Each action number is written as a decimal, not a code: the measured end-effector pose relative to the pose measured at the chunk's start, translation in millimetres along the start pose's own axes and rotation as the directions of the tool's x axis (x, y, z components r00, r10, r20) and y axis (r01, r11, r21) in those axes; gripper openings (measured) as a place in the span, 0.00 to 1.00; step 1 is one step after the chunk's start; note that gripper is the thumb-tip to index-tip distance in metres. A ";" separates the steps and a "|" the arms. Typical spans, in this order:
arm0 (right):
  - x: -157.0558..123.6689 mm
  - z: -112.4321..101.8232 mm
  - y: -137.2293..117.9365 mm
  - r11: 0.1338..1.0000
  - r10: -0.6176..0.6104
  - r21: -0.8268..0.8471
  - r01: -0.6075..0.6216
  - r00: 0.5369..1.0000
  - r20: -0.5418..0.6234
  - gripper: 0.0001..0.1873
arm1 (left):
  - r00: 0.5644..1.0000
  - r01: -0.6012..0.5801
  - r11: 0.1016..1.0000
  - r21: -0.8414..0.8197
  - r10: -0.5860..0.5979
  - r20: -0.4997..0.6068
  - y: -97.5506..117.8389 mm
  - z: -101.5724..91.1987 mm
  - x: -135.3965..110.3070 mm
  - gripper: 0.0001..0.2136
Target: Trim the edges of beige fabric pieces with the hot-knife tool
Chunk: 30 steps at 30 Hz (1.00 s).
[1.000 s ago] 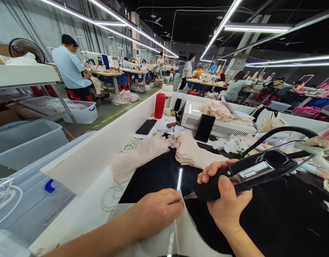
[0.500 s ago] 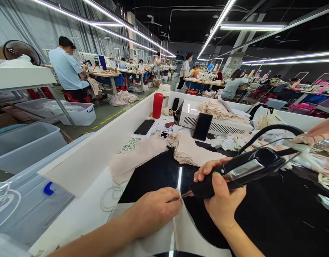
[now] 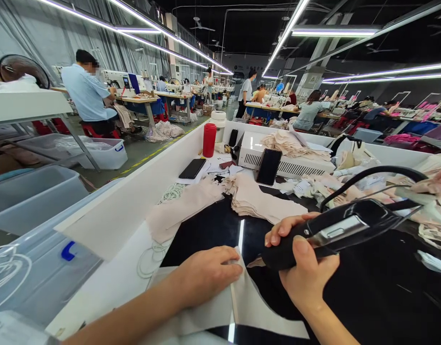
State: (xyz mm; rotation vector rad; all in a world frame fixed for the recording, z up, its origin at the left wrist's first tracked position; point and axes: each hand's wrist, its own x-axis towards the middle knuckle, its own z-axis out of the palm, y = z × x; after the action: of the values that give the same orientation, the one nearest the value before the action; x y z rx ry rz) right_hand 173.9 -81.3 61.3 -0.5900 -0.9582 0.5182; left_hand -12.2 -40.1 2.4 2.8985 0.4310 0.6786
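Observation:
My left hand (image 3: 211, 273) lies over a thin off-white fabric piece (image 3: 258, 304), its thumb and fingers gripping the upper corner. The piece has a seam down its middle and curved lower edges. My right hand (image 3: 308, 266) is wrapped round a thick black corded hand tool (image 3: 340, 230) with a silver plate on its side. Its nose points left towards the fabric corner, with a gap between. The tool's tip is mostly hidden. Under both hands is a shiny black work surface (image 3: 206, 235). Beyond it lies a stack of beige fabric pieces (image 3: 259, 199).
A dark phone (image 3: 192, 168) lies flat, and another phone (image 3: 269, 166) leans on a white vented box (image 3: 288, 160). A red bottle (image 3: 209, 140) stands behind. A low white wall (image 3: 134, 201) edges the table at left. A black cable (image 3: 371, 173) arcs at right. Other people sew farther off.
The tool and my right hand have shifted right, away from the fabric corner. My left hand stays at the corner. The view has turned slightly.

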 end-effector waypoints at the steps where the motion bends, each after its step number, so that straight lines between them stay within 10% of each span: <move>1: -0.3 0.2 0.3 1.000 -0.003 0.001 0.003 1.000 0.001 0.15 | 1.000 0.000 1.000 -0.007 0.000 -0.005 0.0 -0.6 0.1 0.10; 19: -0.3 -4.0 -13.6 0.999 -0.015 -0.053 0.012 0.999 -0.043 0.16 | 0.983 -0.135 0.991 0.027 0.137 -0.123 0.9 4.5 2.2 0.11; 30: -8.1 -3.6 -12.7 0.999 0.005 -0.037 -0.006 1.000 -0.023 0.16 | 0.998 -0.063 0.997 -0.036 0.064 0.025 8.7 4.4 -0.8 0.06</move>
State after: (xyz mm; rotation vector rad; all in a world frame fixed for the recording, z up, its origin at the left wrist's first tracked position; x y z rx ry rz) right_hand 175.1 -96.6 63.4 -0.6313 -0.9462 0.4984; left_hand -8.7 -48.9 -0.2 2.8952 0.3220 0.6497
